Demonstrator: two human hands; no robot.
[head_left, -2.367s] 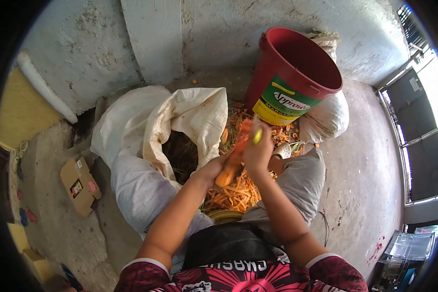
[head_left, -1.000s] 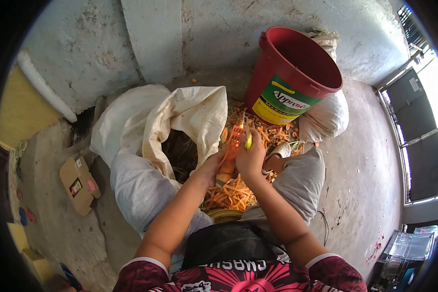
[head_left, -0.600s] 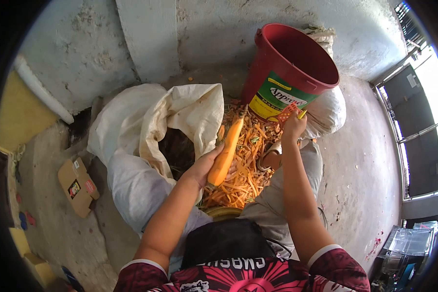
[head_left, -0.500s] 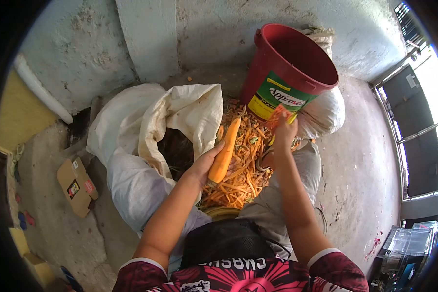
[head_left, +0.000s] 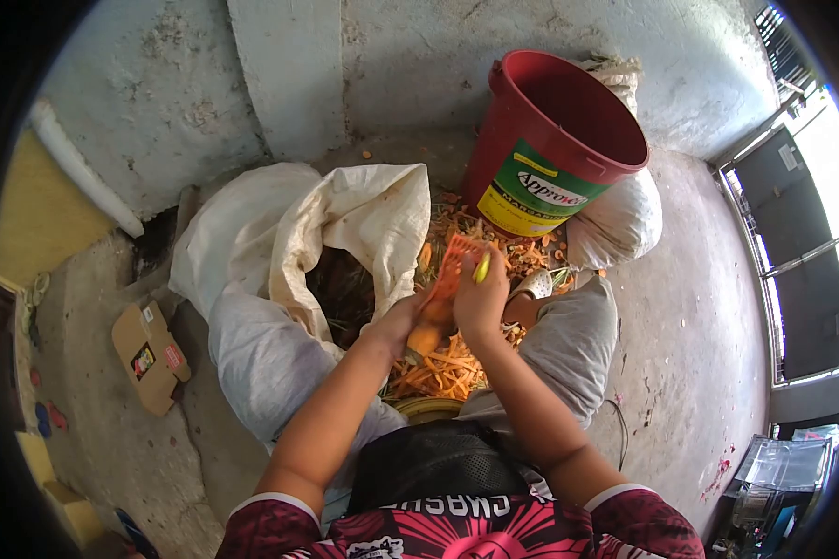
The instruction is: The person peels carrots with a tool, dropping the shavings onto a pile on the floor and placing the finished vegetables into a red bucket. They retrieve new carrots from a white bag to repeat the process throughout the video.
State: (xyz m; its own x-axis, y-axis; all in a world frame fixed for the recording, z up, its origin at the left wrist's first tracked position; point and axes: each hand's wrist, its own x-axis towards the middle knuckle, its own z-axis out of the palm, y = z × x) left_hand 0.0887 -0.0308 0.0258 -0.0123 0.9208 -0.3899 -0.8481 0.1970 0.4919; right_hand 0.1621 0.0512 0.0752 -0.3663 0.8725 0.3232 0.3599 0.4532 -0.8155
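Observation:
My left hand (head_left: 401, 319) is closed around a carrot (head_left: 425, 337), held over the peelings between my knees. Much of the carrot is hidden behind my hands. My right hand (head_left: 480, 291) grips a yellow-handled tool with a flat orange-red part (head_left: 451, 264), which lies against the carrot's upper end. I cannot tell the tool's exact kind. Beneath both hands spreads a heap of orange carrot peelings (head_left: 443, 371). Just left of my left hand, a white woven sack (head_left: 289, 270) stands with its mouth open and dark inside.
A red bucket (head_left: 494, 121) with a green and yellow label stands beyond the peelings. Behind it leans a filled white sack (head_left: 629, 224). A flattened cardboard box (head_left: 151, 359) lies on the concrete floor at left. A wall (head_left: 391, 65) rises at the back.
My right hand has come in leftward from beside the bucket, bringing the tool onto the carrot. The left hand still holds the carrot, now largely covered.

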